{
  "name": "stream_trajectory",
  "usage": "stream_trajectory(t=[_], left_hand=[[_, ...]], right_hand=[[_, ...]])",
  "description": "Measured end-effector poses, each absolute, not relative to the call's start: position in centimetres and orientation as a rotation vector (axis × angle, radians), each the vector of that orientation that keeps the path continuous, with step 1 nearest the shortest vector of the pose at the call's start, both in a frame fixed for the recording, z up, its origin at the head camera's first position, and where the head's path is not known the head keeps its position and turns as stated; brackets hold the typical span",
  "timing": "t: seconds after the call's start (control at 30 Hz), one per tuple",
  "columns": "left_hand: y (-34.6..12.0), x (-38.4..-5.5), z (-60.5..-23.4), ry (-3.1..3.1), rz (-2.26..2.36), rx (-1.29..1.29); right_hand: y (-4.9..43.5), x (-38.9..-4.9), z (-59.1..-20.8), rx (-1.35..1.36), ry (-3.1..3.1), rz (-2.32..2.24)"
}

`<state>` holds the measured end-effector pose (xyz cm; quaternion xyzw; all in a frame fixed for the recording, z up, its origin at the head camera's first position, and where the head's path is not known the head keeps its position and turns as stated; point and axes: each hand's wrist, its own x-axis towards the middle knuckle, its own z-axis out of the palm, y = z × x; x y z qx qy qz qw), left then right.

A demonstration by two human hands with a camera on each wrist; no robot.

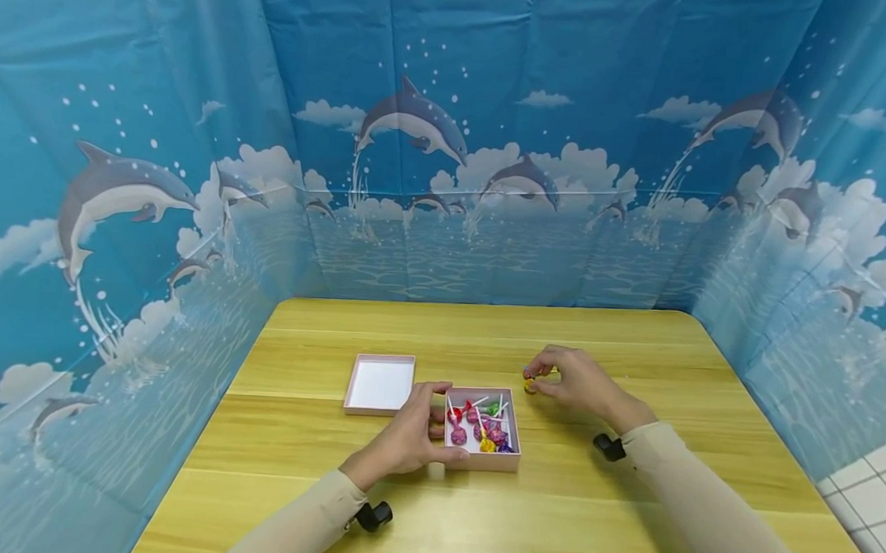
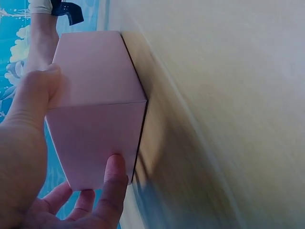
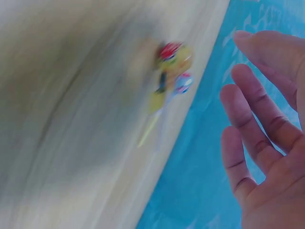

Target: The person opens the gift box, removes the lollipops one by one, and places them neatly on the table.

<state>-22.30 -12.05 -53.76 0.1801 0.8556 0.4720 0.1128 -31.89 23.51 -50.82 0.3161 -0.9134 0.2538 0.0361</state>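
Box (image 1: 483,461), pink outside and white inside, stands upright on the table (image 1: 567,505); it contains several wrapped lollipops (image 1: 458,435), pale sticks lying at mixed angles; left hand (image 1: 404,438) grips it from 9 o'clock, thumb along the 6 o'clock wall and fingers about the left side; lid (image 1: 381,384) lies at 10 o'clock of the box, white inner face up.

Loose lollipops (image 3: 175,58), apparently two, lie on the table at about 1 o'clock of the box, near but apart from it; right hand (image 1: 575,381) is at 2 o'clock of the box, thumb and fingers parted at a moderate gap about the candies; no firm grip shows, and blur in the right wrist view leaves contact uncertain.

Handling: each lollipop should be light, with a hard, rigid head; the wrapper is probably slick and the round head may roll; the thin stick could bend under side load; pinch across the head, or on the stick close to it, with light pressure, since candy can crack; the box is presumably stiff card, light enough to slide and liable to dent; brace it at a corner, across two adjoining walls.
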Motion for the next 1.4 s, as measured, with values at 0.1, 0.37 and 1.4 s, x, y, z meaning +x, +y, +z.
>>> stream_trajectory(t=[0.1,0.37,1.4], left_hand=[[-12.2,-22.3,-53.7,2.491,1.399,0.519],[-12.4,-22.4,-53.5,2.457,1.413,0.513],[-12.6,-22.6,-53.6,2.402,1.454,0.54]], right_hand=[[22.3,-31.5,-50.2,1.04,-2.773,0.76],[19.0,-30.3,-48.1,1.295,-2.706,0.658],[11.3,-31.1,-46.7,2.017,-2.809,0.546]])
